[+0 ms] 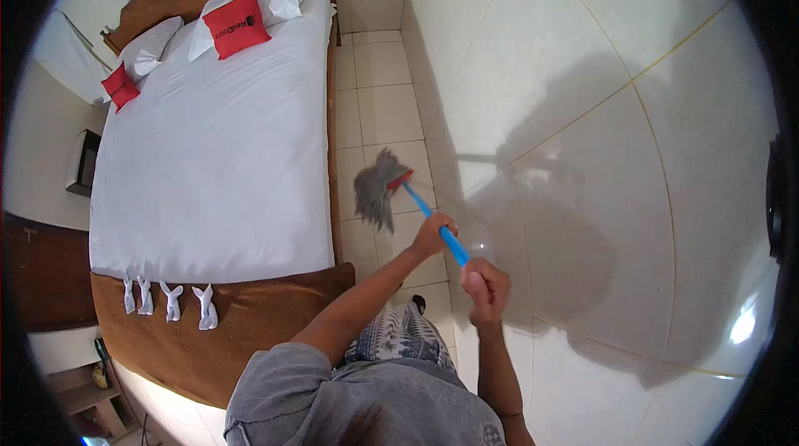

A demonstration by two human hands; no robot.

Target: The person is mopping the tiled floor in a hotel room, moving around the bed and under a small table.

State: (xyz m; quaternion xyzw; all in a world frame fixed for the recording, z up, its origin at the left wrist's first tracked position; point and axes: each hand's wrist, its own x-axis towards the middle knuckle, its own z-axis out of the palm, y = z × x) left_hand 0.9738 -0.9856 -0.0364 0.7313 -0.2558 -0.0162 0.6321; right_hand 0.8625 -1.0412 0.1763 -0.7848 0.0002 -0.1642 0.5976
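Observation:
A string mop with a blue handle (455, 247) slants down and away from me towards the floor. My left hand (435, 235) grips the handle lower down, nearer the mop head. Around the handle's upper end, my right hand (486, 287) is closed. The grey mop strands (376, 189) spread over the beige floor tiles (388, 110), between the bed and the wall. A red clamp (400, 179) joins the strands to the handle. The strands look slightly blurred.
A bed with a white sheet (212, 171) and wooden side rail (333, 134) bounds the narrow floor strip on the left. The tiled wall (562, 209) rises close on the right. A brown bed runner (268, 315) bears several folded white towels (205, 307). Red cushions (237, 25) lie by the headboard.

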